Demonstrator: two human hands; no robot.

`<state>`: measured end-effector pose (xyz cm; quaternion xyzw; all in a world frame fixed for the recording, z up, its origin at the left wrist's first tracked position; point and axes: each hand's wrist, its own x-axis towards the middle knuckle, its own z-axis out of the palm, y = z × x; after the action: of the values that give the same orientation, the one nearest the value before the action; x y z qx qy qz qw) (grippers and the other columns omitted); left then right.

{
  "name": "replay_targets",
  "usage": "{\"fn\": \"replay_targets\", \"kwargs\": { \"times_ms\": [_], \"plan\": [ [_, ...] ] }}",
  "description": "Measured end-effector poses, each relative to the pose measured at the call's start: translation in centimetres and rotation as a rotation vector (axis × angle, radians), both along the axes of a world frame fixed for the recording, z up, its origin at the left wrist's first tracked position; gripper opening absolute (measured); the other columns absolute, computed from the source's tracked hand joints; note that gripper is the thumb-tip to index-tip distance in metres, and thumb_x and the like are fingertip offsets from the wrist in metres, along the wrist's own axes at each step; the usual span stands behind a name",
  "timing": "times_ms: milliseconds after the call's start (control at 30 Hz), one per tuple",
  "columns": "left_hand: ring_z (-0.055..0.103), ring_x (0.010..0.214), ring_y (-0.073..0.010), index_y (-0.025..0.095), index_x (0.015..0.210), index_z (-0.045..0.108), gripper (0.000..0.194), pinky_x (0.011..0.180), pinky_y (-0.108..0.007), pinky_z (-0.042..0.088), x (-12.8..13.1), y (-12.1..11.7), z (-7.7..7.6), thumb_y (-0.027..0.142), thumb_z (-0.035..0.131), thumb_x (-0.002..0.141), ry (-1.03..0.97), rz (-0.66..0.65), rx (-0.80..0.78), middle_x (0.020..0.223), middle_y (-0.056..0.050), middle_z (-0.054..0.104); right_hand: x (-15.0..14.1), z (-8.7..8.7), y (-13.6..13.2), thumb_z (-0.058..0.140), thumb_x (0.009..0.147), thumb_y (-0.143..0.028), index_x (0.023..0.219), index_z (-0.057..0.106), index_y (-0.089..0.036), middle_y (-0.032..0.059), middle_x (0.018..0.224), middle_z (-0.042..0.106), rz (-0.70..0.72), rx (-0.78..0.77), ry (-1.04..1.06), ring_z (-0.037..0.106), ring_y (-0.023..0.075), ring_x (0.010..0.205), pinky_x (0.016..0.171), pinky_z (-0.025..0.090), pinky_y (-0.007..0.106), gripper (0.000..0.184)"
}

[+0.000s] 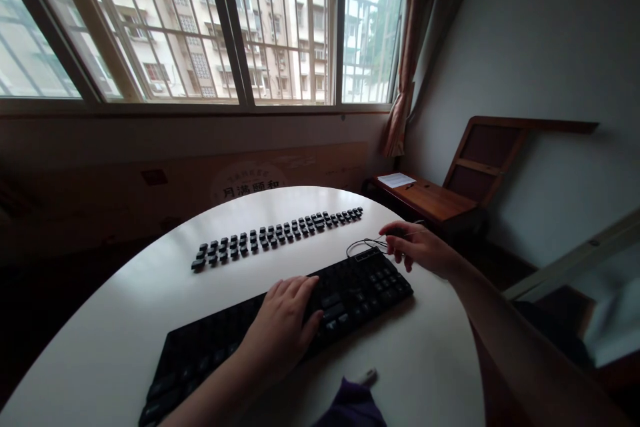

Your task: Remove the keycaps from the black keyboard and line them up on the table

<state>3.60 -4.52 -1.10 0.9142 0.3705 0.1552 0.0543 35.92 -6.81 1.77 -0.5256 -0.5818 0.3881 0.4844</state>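
A black full-size keyboard (345, 293) lies at a slant across the round white table. Flat on its middle rests my left hand (287, 320), fingers together and thumb apart, hiding some keys. At the keyboard's far right corner, my right hand (413, 247) is raised with its fingers curled round a dark bit of the thin black cable (357, 245). Loops of that cable lie between the hand and the keyboard. Beyond the keyboard, loose black keycaps (270, 235) stand in long slanting rows.
Near the table's front lie a bunched purple cloth (353, 403) and a small pale object (369, 377). The white table (100, 340) has a curved edge. A wooden chair (440, 197) with a white paper (397, 179) stands back right, below a curtain and barred window.
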Motion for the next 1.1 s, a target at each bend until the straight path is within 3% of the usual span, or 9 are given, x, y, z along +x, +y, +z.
{"fn": "replay_targets", "kwargs": {
  "times_ms": [200,300,367,500,600,867,1100],
  "plan": [
    [0.055,0.121,-0.03,0.018,0.133,0.054,0.046,0.108,-0.05,0.04,0.0,0.0,0.0,0.032,0.053,0.089,-0.024,-0.012,0.011,0.131,-0.013,0.062,-0.1,-1.0,-0.3,0.065,0.083,-0.054,0.103,0.059,-0.015,0.0003,0.069,0.063,-0.104,0.075,0.102,0.06,0.0134,0.056,0.037,0.046,0.019,0.044],
    [0.055,0.122,-0.0303,0.017,0.133,0.054,0.047,0.108,-0.049,0.04,0.0,0.0,-0.1,0.031,0.054,0.089,-0.013,0.003,0.003,0.132,-0.013,0.061,-0.2,-1.6,-0.3,0.064,0.083,-0.057,0.103,0.057,-0.016,0.0048,0.076,0.068,-0.144,0.123,0.092,0.066,0.0174,0.063,0.041,0.05,0.022,0.046],
    [0.054,0.123,-0.0302,0.017,0.133,0.054,0.046,0.108,-0.049,0.04,0.0,0.1,-0.2,0.032,0.053,0.089,-0.006,0.008,0.007,0.132,-0.013,0.061,-0.2,-2.3,-0.6,0.061,0.085,-0.06,0.1,0.056,-0.017,0.0066,0.078,0.069,-0.183,0.144,0.019,0.067,0.0183,0.062,0.04,0.047,0.022,0.046],
    [0.054,0.123,-0.0305,0.017,0.134,0.054,0.047,0.108,-0.05,0.041,-0.1,0.1,-0.4,0.031,0.054,0.089,-0.012,0.004,0.015,0.132,-0.013,0.061,-0.3,-3.5,-1.5,0.056,0.09,-0.058,0.08,0.058,-0.018,-0.0007,0.057,0.058,-0.368,0.249,-0.284,0.052,0.0121,0.045,0.042,0.039,0.022,0.04],
    [0.055,0.122,-0.0304,0.017,0.133,0.055,0.047,0.108,-0.049,0.041,0.0,0.1,-0.4,0.032,0.054,0.089,-0.017,-0.007,0.014,0.131,-0.013,0.062,-0.2,-4.1,-1.7,0.053,0.092,-0.057,0.07,0.055,-0.019,-0.0017,0.052,0.052,-0.472,0.31,-0.416,0.05,0.0136,0.049,0.047,0.038,0.024,0.043],
    [0.053,0.125,-0.0309,0.016,0.135,0.054,0.047,0.109,-0.051,0.041,0.1,0.1,-0.1,0.033,0.052,0.091,0.001,-0.006,-0.003,0.135,-0.014,0.06,0.0,-5.3,-1.0,0.05,0.093,-0.059,0.071,0.052,-0.02,-0.0036,0.048,0.051,-0.465,0.214,-0.352,0.046,0.0132,0.044,0.049,0.038,0.024,0.044],
    [0.053,0.126,-0.031,0.016,0.134,0.055,0.047,0.108,-0.05,0.041,0.1,0.0,0.0,0.033,0.053,0.091,0.005,0.0,-0.017,0.135,-0.013,0.059,-0.5,-5.0,-1.2,0.049,0.093,-0.057,0.069,0.05,-0.021,-0.0028,0.051,0.051,-0.529,0.245,-0.446,0.049,0.0145,0.048,0.054,0.039,0.025,0.043]
  ]
}}
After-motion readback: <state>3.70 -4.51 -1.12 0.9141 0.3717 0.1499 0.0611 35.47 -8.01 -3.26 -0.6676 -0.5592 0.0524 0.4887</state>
